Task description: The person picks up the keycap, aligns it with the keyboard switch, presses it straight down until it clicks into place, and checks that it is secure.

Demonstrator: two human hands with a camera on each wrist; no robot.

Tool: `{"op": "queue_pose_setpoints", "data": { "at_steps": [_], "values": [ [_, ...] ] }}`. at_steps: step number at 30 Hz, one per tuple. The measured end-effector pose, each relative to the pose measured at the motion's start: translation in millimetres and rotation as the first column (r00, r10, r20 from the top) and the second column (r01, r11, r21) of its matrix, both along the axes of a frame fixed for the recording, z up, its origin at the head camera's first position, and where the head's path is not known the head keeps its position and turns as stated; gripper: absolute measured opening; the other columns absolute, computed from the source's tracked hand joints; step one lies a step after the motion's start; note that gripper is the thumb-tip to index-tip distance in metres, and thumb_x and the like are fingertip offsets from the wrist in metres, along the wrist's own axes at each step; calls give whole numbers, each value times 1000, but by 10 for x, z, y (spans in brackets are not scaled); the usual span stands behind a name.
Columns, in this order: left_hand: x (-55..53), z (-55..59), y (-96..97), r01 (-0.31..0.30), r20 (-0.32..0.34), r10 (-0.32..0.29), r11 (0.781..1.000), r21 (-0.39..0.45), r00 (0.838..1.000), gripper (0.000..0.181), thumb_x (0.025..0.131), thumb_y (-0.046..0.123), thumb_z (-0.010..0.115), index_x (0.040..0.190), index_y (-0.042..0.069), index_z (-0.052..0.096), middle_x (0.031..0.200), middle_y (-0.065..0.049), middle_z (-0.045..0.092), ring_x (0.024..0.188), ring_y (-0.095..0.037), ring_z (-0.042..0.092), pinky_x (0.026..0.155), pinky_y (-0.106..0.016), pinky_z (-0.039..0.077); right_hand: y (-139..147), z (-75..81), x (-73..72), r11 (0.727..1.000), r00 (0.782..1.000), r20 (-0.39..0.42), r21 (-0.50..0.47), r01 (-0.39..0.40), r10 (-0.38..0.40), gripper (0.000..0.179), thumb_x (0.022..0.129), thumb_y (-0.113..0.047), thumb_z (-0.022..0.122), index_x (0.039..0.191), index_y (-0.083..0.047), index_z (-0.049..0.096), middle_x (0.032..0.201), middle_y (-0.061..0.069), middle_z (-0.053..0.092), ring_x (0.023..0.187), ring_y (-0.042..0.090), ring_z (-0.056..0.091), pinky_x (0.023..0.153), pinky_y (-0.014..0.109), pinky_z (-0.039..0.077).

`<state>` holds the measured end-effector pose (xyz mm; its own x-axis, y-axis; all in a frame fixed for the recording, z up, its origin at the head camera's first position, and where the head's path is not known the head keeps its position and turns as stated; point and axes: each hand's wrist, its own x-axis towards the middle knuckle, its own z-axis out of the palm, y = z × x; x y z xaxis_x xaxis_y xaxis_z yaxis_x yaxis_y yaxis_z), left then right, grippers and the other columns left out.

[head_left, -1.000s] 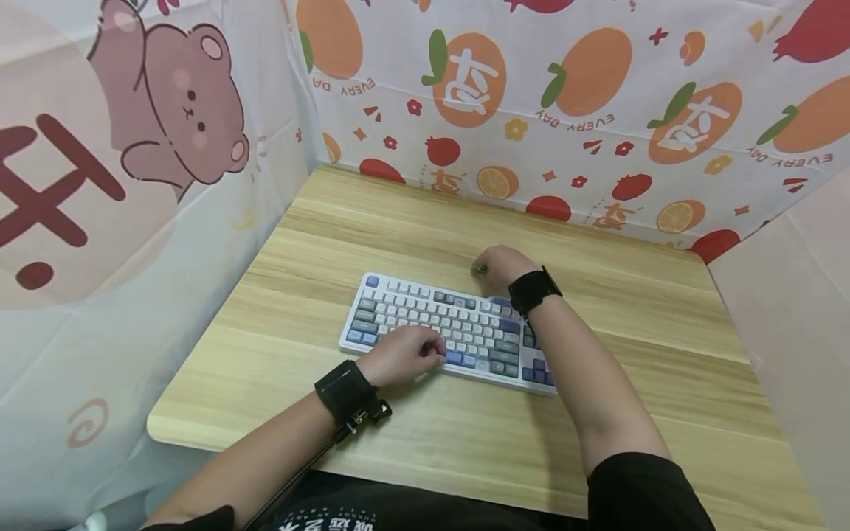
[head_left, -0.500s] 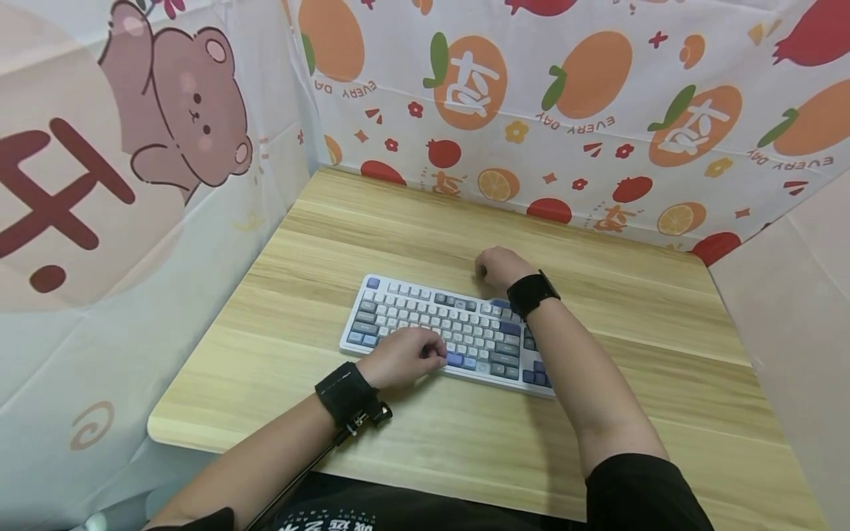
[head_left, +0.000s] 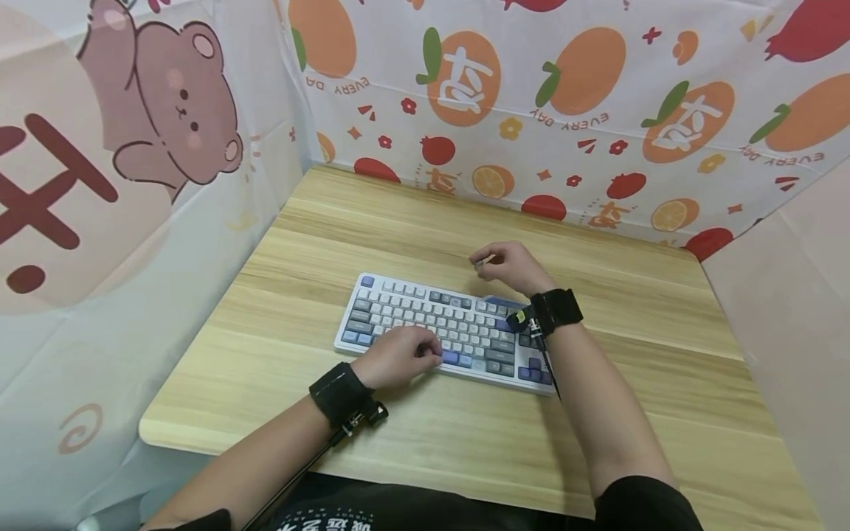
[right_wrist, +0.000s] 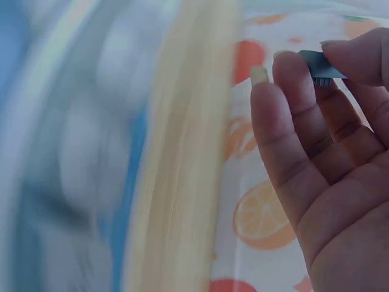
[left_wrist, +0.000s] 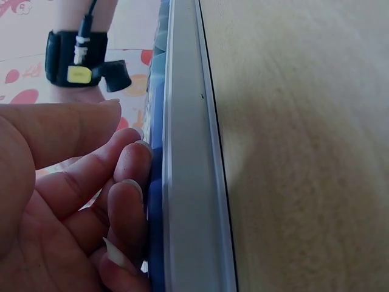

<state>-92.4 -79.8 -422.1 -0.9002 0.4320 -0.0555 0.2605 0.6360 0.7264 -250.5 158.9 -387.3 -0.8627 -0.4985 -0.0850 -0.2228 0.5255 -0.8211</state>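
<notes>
A white keyboard [head_left: 425, 310] with white, grey and blue-purple keys lies on the wooden table. My left hand [head_left: 401, 356] rests at its front edge with loosely curled fingers. In the left wrist view the fingertips [left_wrist: 130, 164] touch the blue front keys, the thumb stands apart, and nothing shows between them. Past the keyboard's far edge, my right hand [head_left: 510, 265] is raised over the table. Its thumb and fingers pinch a small dark piece [right_wrist: 316, 62] with a short ridged part underneath; its exact kind cannot be told.
The wooden table [head_left: 319, 243] meets a fruit-patterned cloth [head_left: 392, 74] at the back and a bear-printed cloth [head_left: 179, 110] on the left. Black wrist straps with small cameras and cables sit on both wrists. The right wrist strap [head_left: 556, 310] hangs over the keyboard's right part.
My right hand has turned at the wrist and lifted slightly, so its pinching fingers and the small piece show more. The left hand and keyboard keep their places.
</notes>
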Motion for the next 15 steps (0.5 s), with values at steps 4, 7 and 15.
{"op": "queue_pose_setpoints", "data": {
  "at_steps": [4, 7, 15],
  "values": [
    [0, -13, -6, 6, 5, -6, 1000, 1, 1000, 5, 87, 26, 73, 89, 22, 71, 78, 12, 62, 68, -8, 55, 64, -28, 45, -23, 36, 208, 967, 995, 97, -254, 33, -8, 25, 92, -10, 66, 115, -2, 68, 116, 21, 66, 91, 26, 69, 86, 41, 57],
    [-2, -32, -9, 10, 7, -10, 1000, 2, 1000, 6, 88, 26, 72, 91, 21, 72, 78, 13, 62, 68, -8, 56, 64, -28, 46, -45, 69, 351, 895, 987, 161, -443, 58, 16, 25, 92, -5, 66, 117, -1, 66, 115, 21, 66, 92, 25, 70, 86, 39, 57],
    [-32, -53, -3, 8, 9, -8, 1000, 7, 1000, 4, 88, 26, 72, 91, 23, 71, 78, 13, 62, 69, -8, 57, 64, -28, 46, -55, 193, 570, 706, 978, 176, -706, 47, 112, 31, 90, 11, 60, 115, -6, 65, 106, 13, 66, 88, 22, 71, 81, 37, 58]
  ]
}}
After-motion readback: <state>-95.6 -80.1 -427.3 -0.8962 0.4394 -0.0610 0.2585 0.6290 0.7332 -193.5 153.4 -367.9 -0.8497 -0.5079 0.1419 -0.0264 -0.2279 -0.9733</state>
